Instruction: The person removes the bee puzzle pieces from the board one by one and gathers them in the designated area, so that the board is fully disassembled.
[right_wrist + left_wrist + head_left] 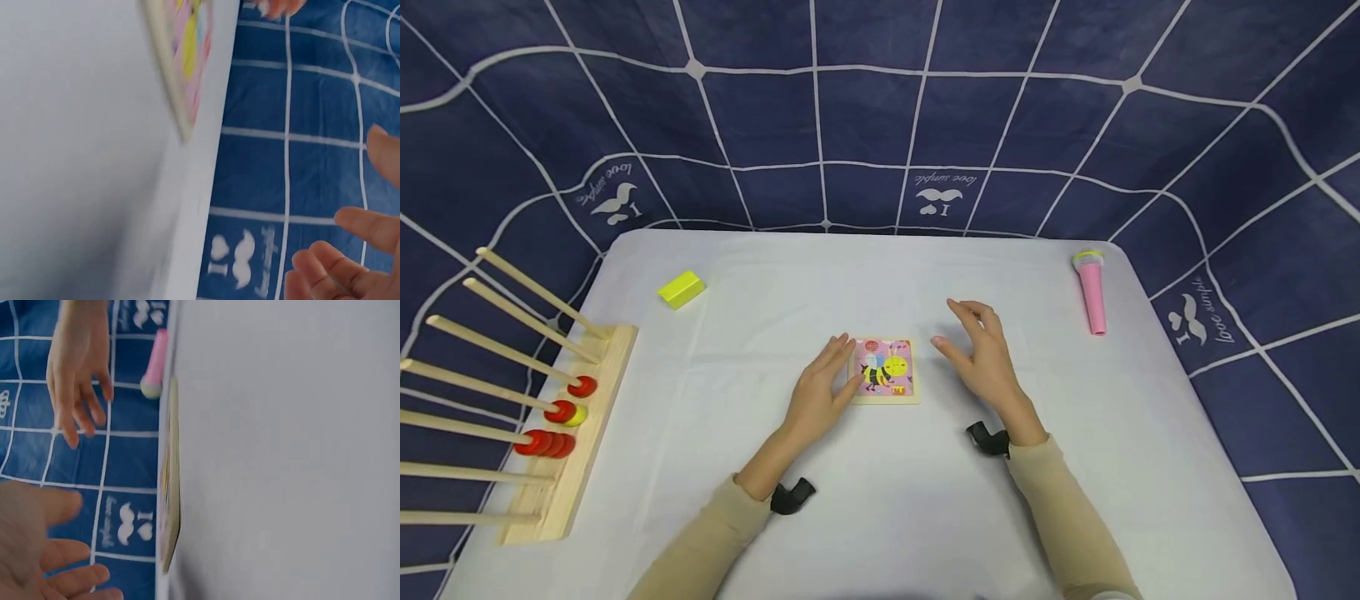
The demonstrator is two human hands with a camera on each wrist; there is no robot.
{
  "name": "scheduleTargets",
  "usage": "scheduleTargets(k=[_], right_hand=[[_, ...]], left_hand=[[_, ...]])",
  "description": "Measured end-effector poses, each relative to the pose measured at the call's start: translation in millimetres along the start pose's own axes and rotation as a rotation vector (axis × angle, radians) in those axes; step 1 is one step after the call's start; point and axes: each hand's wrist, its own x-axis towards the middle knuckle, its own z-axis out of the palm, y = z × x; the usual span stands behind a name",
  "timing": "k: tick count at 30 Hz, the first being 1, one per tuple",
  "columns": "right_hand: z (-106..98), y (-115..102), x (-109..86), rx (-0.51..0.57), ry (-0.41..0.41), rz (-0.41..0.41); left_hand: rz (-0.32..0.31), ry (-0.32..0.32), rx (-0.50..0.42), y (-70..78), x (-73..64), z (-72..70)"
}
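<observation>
A small square bee puzzle point(897, 385), pink and yellow with a pale wooden border, lies flat on the white table. My left hand point(818, 392) hovers at its left side, fingers extended, covering part of the left edge in the head view. To the right of the puzzle is my right hand point(985, 358), raised and apart from it with loosely bent fingers. Neither hand holds anything. In the left wrist view the puzzle point(174, 487) appears edge-on. The right wrist view shows one corner of the puzzle point(187, 69), blurred.
On the left stands a wooden peg rack point(587, 450) with upright rods and several red and yellow rings. A yellow block point(682, 289) lies at the back left, a pink toy microphone point(1093, 296) at the back right. Blue checked cloth point(880, 108) hangs behind the white table point(895, 517).
</observation>
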Motion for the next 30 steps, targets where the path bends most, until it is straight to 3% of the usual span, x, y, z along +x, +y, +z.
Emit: scheduleTargets(k=[5, 10, 21, 30], right_hand=[[11, -15, 1.9, 0.171, -0.007, 0.015], [22, -27, 4.6, 0.256, -0.055, 0.047], [44, -34, 10.2, 0.277, -0.133, 0.012], [67, -33, 21.5, 0.246, -0.177, 0.03]], left_hand=[[-0.057, -0.005, 0.012, -9.4, -9.1, 13.4], [-0.051, -0.005, 0.059, -16.6, -14.3, 20.4], [-0.039, -0.017, 0.128, -16.8, -15.1, 22.8], [-0.024, -0.01, 0.128, -18.1, -13.9, 22.0]])
